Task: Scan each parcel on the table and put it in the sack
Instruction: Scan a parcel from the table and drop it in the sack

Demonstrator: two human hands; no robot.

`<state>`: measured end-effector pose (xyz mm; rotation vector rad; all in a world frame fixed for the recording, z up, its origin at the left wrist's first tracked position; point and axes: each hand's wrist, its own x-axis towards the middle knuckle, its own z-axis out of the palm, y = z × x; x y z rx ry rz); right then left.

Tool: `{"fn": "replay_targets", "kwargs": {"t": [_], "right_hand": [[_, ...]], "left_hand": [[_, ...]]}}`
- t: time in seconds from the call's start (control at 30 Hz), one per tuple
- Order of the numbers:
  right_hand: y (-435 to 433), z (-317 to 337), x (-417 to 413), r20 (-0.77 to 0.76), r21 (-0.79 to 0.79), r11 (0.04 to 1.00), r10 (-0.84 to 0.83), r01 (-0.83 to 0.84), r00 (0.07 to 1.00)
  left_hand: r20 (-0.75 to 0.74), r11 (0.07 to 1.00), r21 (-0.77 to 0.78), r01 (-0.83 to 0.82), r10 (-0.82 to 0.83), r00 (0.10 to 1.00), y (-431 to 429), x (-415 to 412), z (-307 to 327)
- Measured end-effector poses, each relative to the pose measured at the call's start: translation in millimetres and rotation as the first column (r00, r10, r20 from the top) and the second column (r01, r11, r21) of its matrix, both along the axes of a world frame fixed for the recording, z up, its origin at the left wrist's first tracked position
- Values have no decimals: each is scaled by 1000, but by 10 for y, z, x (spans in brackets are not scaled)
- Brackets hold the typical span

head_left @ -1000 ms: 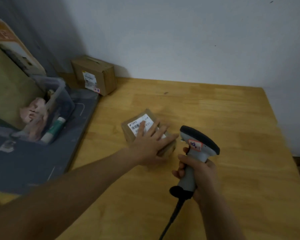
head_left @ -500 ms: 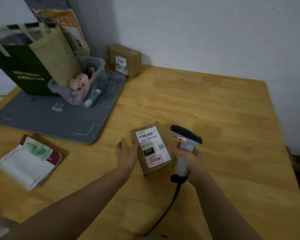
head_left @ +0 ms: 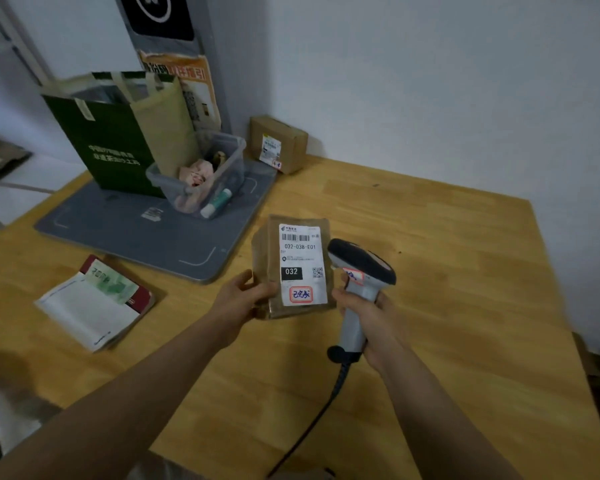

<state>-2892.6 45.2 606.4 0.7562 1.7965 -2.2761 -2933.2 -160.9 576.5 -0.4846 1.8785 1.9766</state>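
Left hand (head_left: 243, 299) curled round near-left edge of brown parcel (head_left: 267, 258), held label-up between hands over table (head_left: 430, 271). Right hand (head_left: 371, 317) wrapped round grip of scanner (head_left: 361, 268), head just right of parcel. Scan judged best done with scanner head turned onto barcode (head_left: 296, 237) at label's far end, parcel kept steady. Green sack (head_left: 111, 140) stood open far left.

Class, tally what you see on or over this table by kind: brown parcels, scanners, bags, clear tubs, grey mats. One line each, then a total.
brown parcels: 2, the held parcel and the box by the wall
scanner: 1
green bag: 1
clear tub: 1
grey mat: 1
total: 6
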Motion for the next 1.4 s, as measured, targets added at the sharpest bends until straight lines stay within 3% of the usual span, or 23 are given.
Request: {"fn": "replay_targets", "kwargs": {"t": [0.3, 0.9, 1.27, 1.4], "right_hand": [[-314, 481, 308, -134, 111, 957, 281, -267, 950], [-527, 667, 409, -202, 205, 924, 363, -323, 910], [-647, 671, 404, -204, 151, 926, 371, -345, 906], [-787, 683, 386, -194, 82, 918, 397, -388, 897]], "left_hand": [[-199, 987, -159, -31, -1, 980, -436, -23, 122], [-286, 977, -166, -136, 84, 955, -739, 127, 122], [-280, 972, -154, -179, 131, 951, -853, 202, 101], [-254, 953, -81, -292, 264, 931, -964, 336, 130]]}}
